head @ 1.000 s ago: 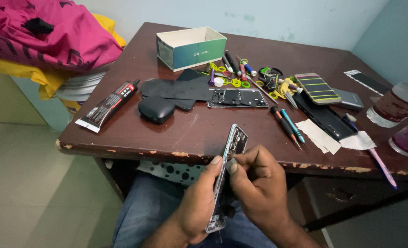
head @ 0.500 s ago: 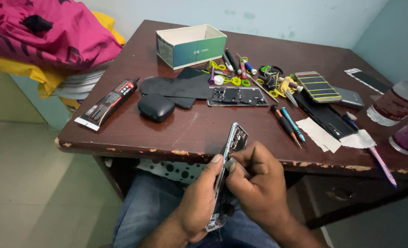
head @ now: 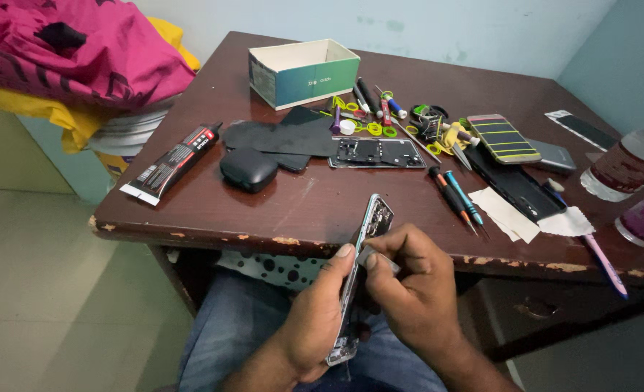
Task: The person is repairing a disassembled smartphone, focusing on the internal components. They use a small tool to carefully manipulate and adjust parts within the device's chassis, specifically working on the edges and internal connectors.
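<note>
An opened smartphone (head: 371, 223) stands on edge over my lap, just in front of the brown table (head: 322, 203). My left hand (head: 320, 312) grips it along its left side. My right hand (head: 417, 290) pinches a small flat pry tool (head: 377, 258) against the phone's edge. On the table lie a phone frame with bare internals (head: 377, 152), a black back cover (head: 278, 136), two screwdrivers (head: 456, 197) and a black glue tube (head: 171, 162).
A green and white box (head: 304, 72), a black earbud case (head: 248, 168), small tools and yellow rings (head: 387, 116), more phones (head: 507, 138), paper pieces (head: 514, 214), a pink pen (head: 603, 263) and two bottles (head: 623, 170) crowd the table. Pink cloth (head: 68, 51) is piled at left.
Both hands stay on the phone in nearly the same place. My right hand has shifted slightly along the phone's edge.
</note>
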